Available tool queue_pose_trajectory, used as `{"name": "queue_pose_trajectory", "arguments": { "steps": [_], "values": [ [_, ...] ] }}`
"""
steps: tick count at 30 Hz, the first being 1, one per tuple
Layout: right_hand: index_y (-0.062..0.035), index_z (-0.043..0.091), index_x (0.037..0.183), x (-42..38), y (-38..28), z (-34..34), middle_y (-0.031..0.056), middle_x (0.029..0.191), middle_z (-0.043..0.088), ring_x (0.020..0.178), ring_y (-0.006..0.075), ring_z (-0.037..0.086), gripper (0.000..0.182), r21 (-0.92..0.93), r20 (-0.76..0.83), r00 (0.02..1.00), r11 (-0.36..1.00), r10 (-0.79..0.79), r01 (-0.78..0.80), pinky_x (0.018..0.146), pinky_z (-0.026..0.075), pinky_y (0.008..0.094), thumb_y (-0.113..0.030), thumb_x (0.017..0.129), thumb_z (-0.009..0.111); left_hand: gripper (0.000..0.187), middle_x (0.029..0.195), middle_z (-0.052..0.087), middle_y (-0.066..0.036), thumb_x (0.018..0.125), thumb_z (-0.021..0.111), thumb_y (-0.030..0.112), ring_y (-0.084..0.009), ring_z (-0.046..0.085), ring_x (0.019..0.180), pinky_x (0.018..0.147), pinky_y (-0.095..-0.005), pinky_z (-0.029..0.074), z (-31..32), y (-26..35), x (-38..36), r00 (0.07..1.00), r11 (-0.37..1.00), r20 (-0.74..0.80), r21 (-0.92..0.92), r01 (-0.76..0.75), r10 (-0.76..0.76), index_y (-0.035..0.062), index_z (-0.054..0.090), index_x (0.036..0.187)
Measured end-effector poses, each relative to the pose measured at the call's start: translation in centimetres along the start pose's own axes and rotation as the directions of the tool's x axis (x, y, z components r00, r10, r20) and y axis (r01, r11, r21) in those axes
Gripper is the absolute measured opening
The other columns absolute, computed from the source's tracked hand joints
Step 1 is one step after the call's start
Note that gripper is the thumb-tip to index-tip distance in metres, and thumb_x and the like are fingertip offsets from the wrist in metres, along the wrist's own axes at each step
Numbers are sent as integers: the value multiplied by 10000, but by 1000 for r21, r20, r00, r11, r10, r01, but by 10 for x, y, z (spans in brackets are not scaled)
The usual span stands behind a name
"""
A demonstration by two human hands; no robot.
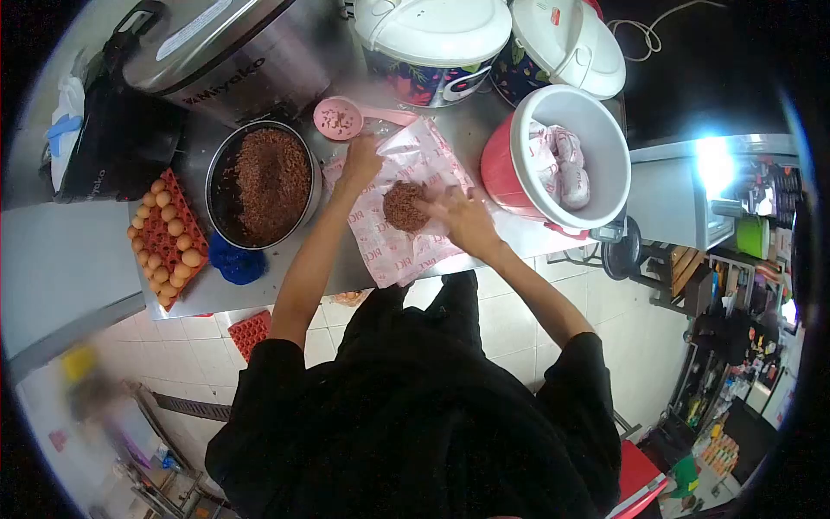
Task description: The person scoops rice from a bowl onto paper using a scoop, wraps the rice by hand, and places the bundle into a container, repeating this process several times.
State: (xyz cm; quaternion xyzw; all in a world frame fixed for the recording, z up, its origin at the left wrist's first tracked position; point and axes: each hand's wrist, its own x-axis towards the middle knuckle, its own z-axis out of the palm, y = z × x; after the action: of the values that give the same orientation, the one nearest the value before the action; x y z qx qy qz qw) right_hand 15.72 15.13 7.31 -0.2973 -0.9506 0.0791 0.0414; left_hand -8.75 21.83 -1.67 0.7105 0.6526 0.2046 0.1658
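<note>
A round mound of reddish-brown rice lies on printed pink-and-white wrapping paper on the metal counter. My left hand is at the paper's upper left edge, by a clear plastic sheet, with its fingers curled; what they hold is hidden. Beside the mound's right edge is my right hand, its fingers apart, slightly blurred and holding nothing visible. A pink rice scoop with grains in it rests just above my left hand. To the left stands a round pot of the same rice.
A pink-and-white tub holding several wrapped packets stands right of the paper. Two white-lidded containers and a large steel cooker line the back. An egg tray and blue bundle sit at the left.
</note>
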Motion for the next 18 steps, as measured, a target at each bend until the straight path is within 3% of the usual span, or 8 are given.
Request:
{"name": "queue_pose_trajectory", "arguments": {
  "steps": [1,3,5,8,11,13,15,18],
  "values": [
    [-126,468,1168,-7,4,8,53,1139,503,975,217,463,509,-1,-5,1000,1000,2,-2,796,349,407,-83,669,559,219,806,585,-198,634,653,105,-323,570,752,678,-388,442,-12,7,1,1000,1000,-1,3,-4,4,-2,609,820],
    [-59,571,1022,-22,9,22,16,1146,472,1001,210,452,316,-102,38,962,959,269,-264,790,345,390,-93,712,520,200,759,583,-172,620,659,110,-304,575,704,629,-365,444,-34,18,-3,946,968,222,-30,250,-238,11,614,787],
    [-68,627,905,-28,-4,30,4,1210,443,1074,204,422,220,-161,105,890,890,445,-426,847,335,399,-137,733,509,179,754,581,-145,622,659,117,-292,568,723,643,-352,434,-30,26,-15,976,993,185,35,112,-116,19,617,766],
    [-117,625,861,-3,-10,24,6,1347,307,1212,185,307,175,-121,-184,983,993,-29,7,956,267,425,-169,729,522,197,824,569,-78,640,663,187,-259,519,860,730,-327,392,-28,84,-72,942,945,-103,112,-308,319,46,627,772],
    [-105,620,864,12,3,19,9,1267,405,1192,189,325,179,-91,-158,968,979,-196,183,956,269,434,-157,721,525,283,939,536,-72,656,658,239,-262,456,962,809,-351,359,-1,89,-108,946,948,60,-17,-319,319,44,616,856],
    [-90,607,862,10,11,25,7,1160,493,1166,184,352,179,-51,-129,968,976,-216,211,919,291,440,-151,719,518,305,992,508,-94,689,631,231,-257,451,970,817,-364,363,0,93,-117,964,950,69,-202,-238,256,43,598,927],
    [-79,590,844,4,15,20,5,1075,538,1141,180,379,156,-86,8,999,996,-32,32,868,317,419,-127,719,511,264,980,503,-94,720,592,205,-259,453,959,803,-369,371,3,89,-119,961,955,97,-175,-239,258,37,596,923],
    [-122,534,953,12,9,-3,31,1066,534,1091,176,410,228,-133,-81,988,984,-130,118,866,322,405,-132,727,503,202,956,491,-96,781,514,154,-262,457,936,775,-381,387,6,85,-117,949,959,158,-118,-257,274,26,593,915]
  ]
}}
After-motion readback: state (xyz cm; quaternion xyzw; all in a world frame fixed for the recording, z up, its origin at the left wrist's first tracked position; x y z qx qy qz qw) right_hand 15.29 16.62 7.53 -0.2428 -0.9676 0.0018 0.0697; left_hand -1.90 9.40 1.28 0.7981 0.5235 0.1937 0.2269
